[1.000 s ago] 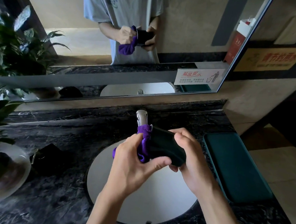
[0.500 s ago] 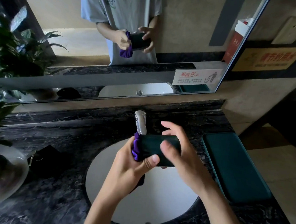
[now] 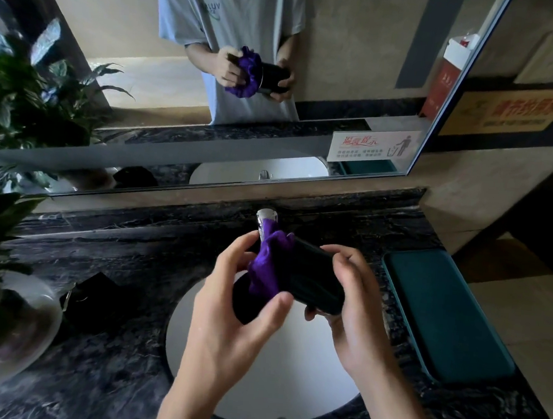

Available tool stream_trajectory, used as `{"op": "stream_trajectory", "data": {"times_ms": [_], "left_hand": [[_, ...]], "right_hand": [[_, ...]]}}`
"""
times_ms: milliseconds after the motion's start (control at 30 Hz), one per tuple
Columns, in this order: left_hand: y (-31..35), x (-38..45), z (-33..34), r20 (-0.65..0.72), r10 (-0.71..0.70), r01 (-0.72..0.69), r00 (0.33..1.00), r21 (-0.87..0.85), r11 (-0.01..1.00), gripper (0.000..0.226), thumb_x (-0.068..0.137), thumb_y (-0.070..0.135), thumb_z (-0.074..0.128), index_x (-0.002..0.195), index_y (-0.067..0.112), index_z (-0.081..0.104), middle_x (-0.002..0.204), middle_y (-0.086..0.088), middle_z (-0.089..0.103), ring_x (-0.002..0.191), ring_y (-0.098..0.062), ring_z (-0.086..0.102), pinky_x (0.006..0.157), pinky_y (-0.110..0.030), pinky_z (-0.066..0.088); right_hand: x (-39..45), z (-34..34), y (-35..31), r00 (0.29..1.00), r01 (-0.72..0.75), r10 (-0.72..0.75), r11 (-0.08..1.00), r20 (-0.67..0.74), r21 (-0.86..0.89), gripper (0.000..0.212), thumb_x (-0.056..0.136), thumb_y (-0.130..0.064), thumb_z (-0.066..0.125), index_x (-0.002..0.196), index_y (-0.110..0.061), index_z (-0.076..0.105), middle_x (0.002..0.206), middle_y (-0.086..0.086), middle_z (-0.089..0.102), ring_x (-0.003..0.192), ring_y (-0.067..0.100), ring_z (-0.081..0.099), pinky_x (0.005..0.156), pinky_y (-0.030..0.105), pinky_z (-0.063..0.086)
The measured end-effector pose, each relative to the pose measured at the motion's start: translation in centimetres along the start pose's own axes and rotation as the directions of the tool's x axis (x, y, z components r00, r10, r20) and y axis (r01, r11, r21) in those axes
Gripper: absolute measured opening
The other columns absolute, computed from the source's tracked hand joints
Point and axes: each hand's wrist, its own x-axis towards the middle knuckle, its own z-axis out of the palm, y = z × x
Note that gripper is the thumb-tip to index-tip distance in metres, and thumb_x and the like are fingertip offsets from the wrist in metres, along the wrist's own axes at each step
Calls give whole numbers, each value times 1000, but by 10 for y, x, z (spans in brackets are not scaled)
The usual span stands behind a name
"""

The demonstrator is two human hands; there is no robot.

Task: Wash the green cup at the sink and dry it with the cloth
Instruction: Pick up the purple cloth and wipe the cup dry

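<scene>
Purple cloth (image 3: 266, 267) is bunched into the mouth of the one green cup (image 3: 309, 285), which you hold on its side at the centre of the frame, above the white sink (image 3: 289, 380) and just in front of the single tap (image 3: 265, 220). Your right hand (image 3: 356, 313) has its fingers clamped around the cup's base end; your left hand (image 3: 235, 308) pinches the cloth at the rim. Judged from its hard, dark look, the cup is likely light, rigid and slick if damp, so grip the wall, not the rim. One cloth, one cup, two hands; a teal tray (image 3: 444, 316) lies on the counter (image 3: 121, 296) at right.
</scene>
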Motion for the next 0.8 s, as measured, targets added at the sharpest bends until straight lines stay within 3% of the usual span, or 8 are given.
{"op": "stream_trajectory", "data": {"times_ms": [100, 267, 367, 467, 567, 633, 733, 800], "left_hand": [[4, 2, 8, 84, 74, -74, 994, -9, 997, 84, 77, 37, 77, 142, 70, 37, 122, 35, 65, 106, 4, 70, 86, -2, 47], [-4, 9, 17, 118, 81, -77, 990, -37, 996, 81, 81, 22, 85, 149, 45, 48, 105, 34, 73, 94, 6, 73, 81, -3, 50], [-8, 11, 20, 149, -8, 29, 989, -142, 989, 68, 75, 49, 86, 136, 48, 56, 115, 25, 74, 105, -4, 74, 87, -16, 56], [-13, 7, 22, 126, -87, 113, 988, -217, 970, 42, 77, 48, 84, 115, 40, 67, 105, 11, 78, 90, -12, 77, 78, -40, 64], [-18, 6, 20, -11, -177, 172, 984, -189, 967, 17, 85, 46, 73, 96, 34, 72, 86, 10, 75, 66, -5, 66, 62, -45, 56], [-16, 7, 21, -75, -192, 177, 979, -168, 970, 13, 87, 43, 67, 90, 31, 71, 80, 12, 73, 62, -3, 61, 59, -42, 54], [-8, 5, 31, -97, -154, 141, 983, -130, 981, 16, 83, 45, 67, 89, 30, 68, 83, 11, 72, 64, 0, 60, 58, -31, 55], [-8, -1, 35, -85, -107, 100, 991, -91, 991, 19, 80, 43, 69, 94, 31, 64, 90, 14, 72, 70, -1, 65, 63, -16, 52]], "right_hand": [[-4, 6, -2, 996, 40, -33, 996, 84, -78, 23, 94, -34, 56, 103, -15, 66, 80, 6, 68, 60, 24, 64, 44, 34, 47], [-6, 9, -13, 988, 130, -91, 924, 123, -359, 30, 86, -51, 54, 102, -27, 64, 71, -10, 60, 59, 15, 60, 44, 33, 46], [-2, 9, -19, 994, 80, -43, 914, 99, -398, 44, 82, -59, 47, 97, -20, 61, 71, 0, 58, 55, 16, 55, 42, 34, 39], [-1, 5, -21, 990, 54, 11, 891, 142, -451, 45, 79, -62, 45, 97, -24, 62, 86, 11, 63, 65, 14, 63, 48, 41, 49], [-8, -6, -15, 904, 402, -213, 718, 371, -568, 38, 89, -51, 54, 121, -33, 62, 111, -5, 66, 104, 5, 65, 84, 17, 50], [-11, -6, -3, 829, 555, -342, 598, 442, -578, 32, 93, -41, 56, 123, -29, 59, 116, -6, 63, 109, 7, 63, 88, 14, 45], [-11, 4, 7, 875, 479, -423, 681, 236, -553, 23, 95, -36, 50, 101, -19, 64, 91, -9, 68, 86, 8, 65, 72, 15, 45], [-7, 11, 5, 955, 288, -288, 827, 76, -482, 28, 91, -37, 47, 86, -15, 65, 77, -6, 68, 69, 7, 62, 61, 17, 44]]}}
